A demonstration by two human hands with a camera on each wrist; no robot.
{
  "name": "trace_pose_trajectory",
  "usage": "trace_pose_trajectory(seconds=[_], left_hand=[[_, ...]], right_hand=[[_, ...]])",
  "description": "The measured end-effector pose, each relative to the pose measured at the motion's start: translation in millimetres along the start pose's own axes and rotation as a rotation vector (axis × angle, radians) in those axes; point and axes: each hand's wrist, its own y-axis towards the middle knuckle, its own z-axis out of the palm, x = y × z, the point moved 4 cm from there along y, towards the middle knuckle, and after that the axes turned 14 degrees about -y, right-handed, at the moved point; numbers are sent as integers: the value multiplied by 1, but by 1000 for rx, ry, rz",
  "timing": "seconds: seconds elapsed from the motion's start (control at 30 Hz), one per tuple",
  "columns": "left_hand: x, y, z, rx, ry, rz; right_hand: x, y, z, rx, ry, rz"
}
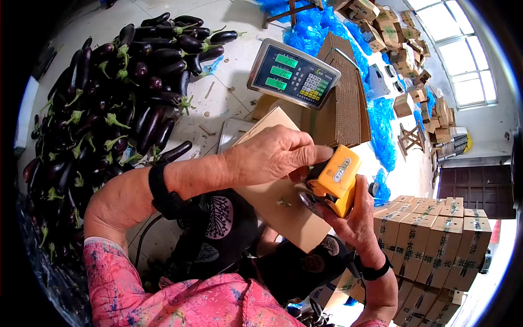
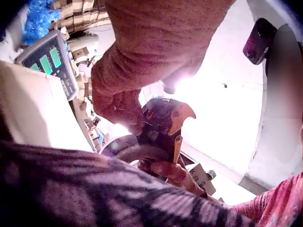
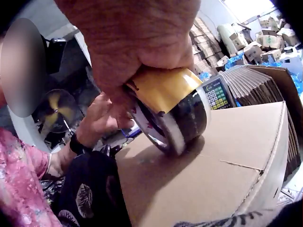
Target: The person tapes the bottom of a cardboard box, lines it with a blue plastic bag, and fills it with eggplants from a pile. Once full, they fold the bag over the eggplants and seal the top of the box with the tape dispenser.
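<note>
On the head camera I see the yellow tape dispenser (image 1: 335, 177) held over the cardboard box (image 1: 272, 204), with the left hand (image 1: 269, 155) curled onto its top end and the right hand (image 1: 354, 218) wrapped round it from below. The left wrist camera gives me glare and a dark shape, so I cannot tell there how firmly the left fingers grip. On the right wrist camera the right fingers clamp the yellow body above the tape roll (image 3: 187, 118), close over the box; I judge it light and rigid with sticky tape, best held by the body.

Head looks down, wrists close, all share tape dispenser (image 1: 335, 175)
</note>
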Motion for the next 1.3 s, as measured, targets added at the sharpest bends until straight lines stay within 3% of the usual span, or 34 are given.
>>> trace_pose_trajectory(seconds=[0.2,0.3,0.4,0.53,0.63,0.7,0.77,1.1,1.23,1.3], left_hand=[[2,-5,-7,-38,-110,-91],[9,0,-12,-61,-177,-33],[10,4,-22,-117,90,133],[0,-4,-43,-246,90,116],[3,-23,-117,-409,-64,108],[13,-36,-155,-393,-92,62],[22,-36,-161,-467,-121,97],[95,-20,-177,-478,-187,35],[122,-8,-167,-447,235,-55],[126,-2,-155,-368,432,22]], right_hand=[[14,5,6,-28,-59,1],[20,12,2,10,-103,5],[27,21,0,37,-178,16],[34,26,-5,84,-182,47],[26,14,-10,140,-205,104],[24,10,-12,125,-241,92],[28,12,-11,125,-275,69],[36,30,-2,213,-386,194],[37,34,5,195,-385,151],[36,36,4,195,-392,141]])
